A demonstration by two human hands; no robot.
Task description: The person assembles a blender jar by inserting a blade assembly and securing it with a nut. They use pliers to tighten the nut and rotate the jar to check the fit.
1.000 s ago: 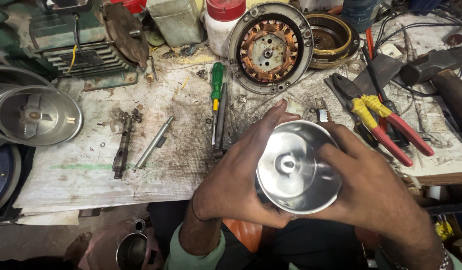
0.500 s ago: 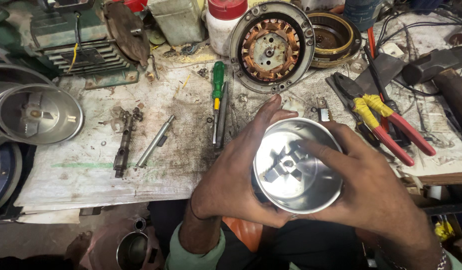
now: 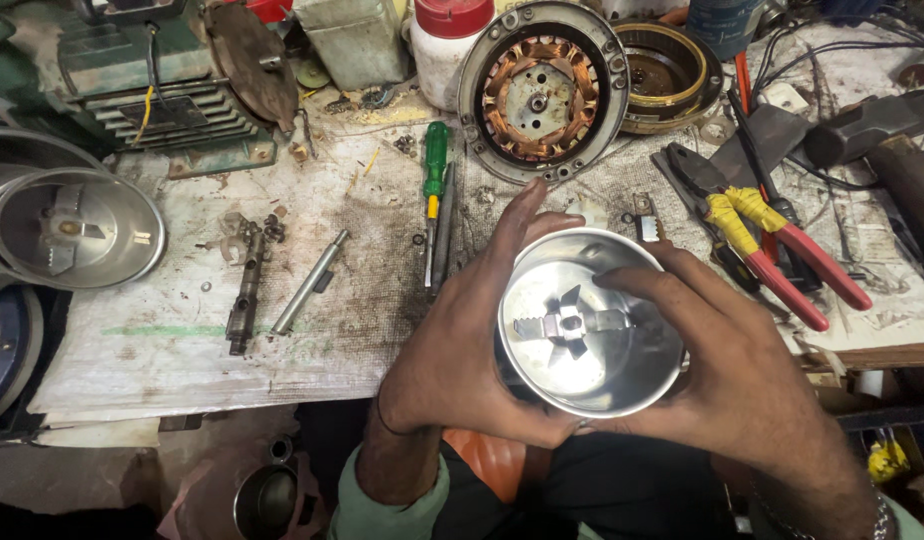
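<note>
**A:** Start at the fingers. What are they doing?

**B:** The left hand has its fingers curled and pressed against the outer wall of the shiny round steel mixer jar, thumb underneath at the lower rim. The right hand cups the other side, fingers spread, the forefinger lying over the rim and reaching into the mouth. Both hands grip the jar; it is held in the air over the near edge of the bench, in front of the person's lap.

**B:** What changed is the tilt. A second ago the jar's mouth showed only a bright central hub; now it is turned more toward the camera and the four-armed steel blade at the bottom is plain to see.

**A:** And what does that mean for the work?

**B:** I judge it an inspection: the blade is being brought into view, and the forefinger is now close to it.

**A:** Around them?

**B:** Just beyond the left fingertips lies a green-and-yellow-handled screwdriver. Behind that, a round motor stator with copper windings. To the right, red-and-yellow-handled pliers. Far left, a second steel jar with its own blade, and between, a grey steel shaft on the stained paper-covered bench.
</note>
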